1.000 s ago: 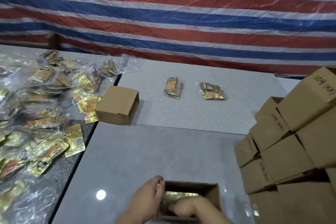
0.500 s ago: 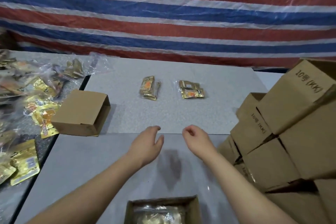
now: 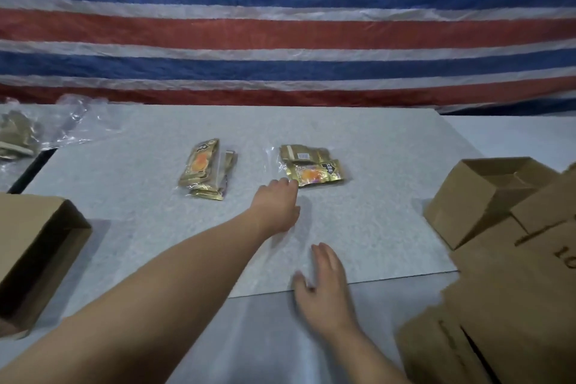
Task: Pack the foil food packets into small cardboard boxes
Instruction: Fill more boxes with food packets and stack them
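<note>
Two small stacks of gold foil food packets lie on the grey speckled board (image 3: pixel 374 227): a left stack (image 3: pixel 204 170) and a right stack (image 3: pixel 311 167). My left hand (image 3: pixel 277 204) stretches forward, fingertips at the near left corner of the right stack, fingers extended. My right hand (image 3: pixel 324 284) hovers lower over the board's near edge, fingers straight and spread, holding nothing. An empty open cardboard box (image 3: pixel 34 256) lies on its side at the left.
A heap of small brown cardboard boxes (image 3: pixel 505 259) fills the right side, one with its top open. Clear plastic wrap and more packets (image 3: pixel 15 137) sit at the far left. A striped red, white and blue tarpaulin (image 3: pixel 280 25) hangs behind the table.
Both hands left the filled box near me, which dropped out of view. My left hand reached forward to the right stack. The view shifted forward and right.
</note>
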The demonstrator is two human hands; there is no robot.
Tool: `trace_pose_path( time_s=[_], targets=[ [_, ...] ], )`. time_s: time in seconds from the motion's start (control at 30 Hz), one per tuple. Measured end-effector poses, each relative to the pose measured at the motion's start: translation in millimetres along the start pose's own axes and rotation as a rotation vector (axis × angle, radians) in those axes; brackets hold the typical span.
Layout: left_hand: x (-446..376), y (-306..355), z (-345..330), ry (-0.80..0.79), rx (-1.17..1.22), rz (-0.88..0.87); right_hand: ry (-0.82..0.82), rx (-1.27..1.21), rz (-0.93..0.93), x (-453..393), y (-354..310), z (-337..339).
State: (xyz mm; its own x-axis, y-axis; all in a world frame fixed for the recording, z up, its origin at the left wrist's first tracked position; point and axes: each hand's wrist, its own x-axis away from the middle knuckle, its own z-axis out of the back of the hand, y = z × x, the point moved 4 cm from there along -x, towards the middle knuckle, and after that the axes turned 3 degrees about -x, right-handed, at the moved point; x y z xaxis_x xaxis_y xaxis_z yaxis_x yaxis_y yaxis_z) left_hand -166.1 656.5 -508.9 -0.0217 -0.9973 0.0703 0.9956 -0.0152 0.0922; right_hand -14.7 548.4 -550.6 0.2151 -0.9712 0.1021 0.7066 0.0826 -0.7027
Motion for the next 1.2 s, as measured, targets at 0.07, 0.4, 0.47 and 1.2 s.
trace_pose_path(
  time_s=[0.07,0.4,0.47,1.2],
  targets=[
    [-33.2,0.6,-6.2,0.037,0.020,-0.029,0.070,-0.031,0.008,-5.5,11.0,-7.3],
    [-93.9,23.4,-29.9,-0.007,-0.108,0.035,0.147,-0.032,0.056,-11.0,22.5,-12.7],
    [-71.9,18.6,-26.8,-0.044,-0.125,0.047,0.133,-0.010,0.054,-10.0,15.5,-11.2],
    [299.6,36.4,244.3,0.080,1.244,0.031,-0.221,-1.672,-0.304,154.6,-212.1,132.6]
  ],
)
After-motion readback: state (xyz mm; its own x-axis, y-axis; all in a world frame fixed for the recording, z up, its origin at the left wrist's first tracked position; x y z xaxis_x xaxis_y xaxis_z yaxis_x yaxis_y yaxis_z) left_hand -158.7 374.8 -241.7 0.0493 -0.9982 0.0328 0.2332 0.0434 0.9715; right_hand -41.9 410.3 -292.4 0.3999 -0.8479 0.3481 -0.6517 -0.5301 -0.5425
